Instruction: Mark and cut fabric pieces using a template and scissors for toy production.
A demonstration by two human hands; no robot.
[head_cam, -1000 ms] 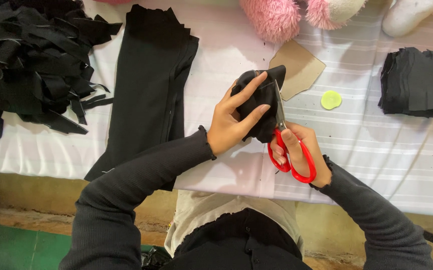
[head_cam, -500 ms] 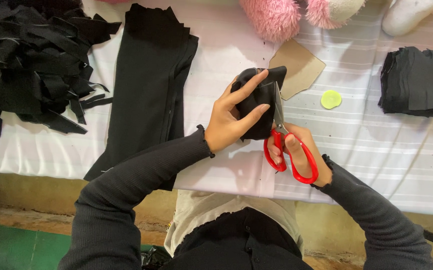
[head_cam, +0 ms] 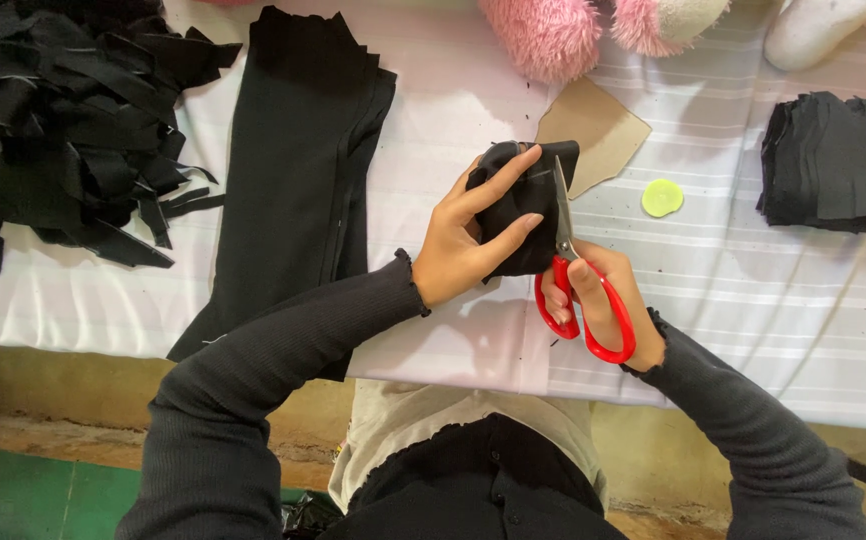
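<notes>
Spanning the view, the white-clothed bench [head_cam: 753, 300] carries a long black cloth [head_cam: 303, 170] at left; the left hand [head_cam: 468, 245] has its grip closed around a folded black fabric piece [head_cam: 538, 205]; the right hand [head_cam: 603, 300], fingers through the handles, holds red scissors [head_cam: 583, 290], blades against the fabric's right edge; a yellow-green disc [head_cam: 662, 197] lies nearby.

- The folded black piece [head_cam: 523, 205] is matt, soft cloth.
- The scissors [head_cam: 581, 290] have glossy red plastic handles and dull grey metal blades.
- The table cover [head_cam: 733, 290] is smooth, pale striped cloth.
- The tan template [head_cam: 598, 130] looks like matt card.
- The pink toy [head_cam: 553, 35] is fluffy plush.
- The black strips [head_cam: 63, 130] are matt cloth with frayed edges.
</notes>
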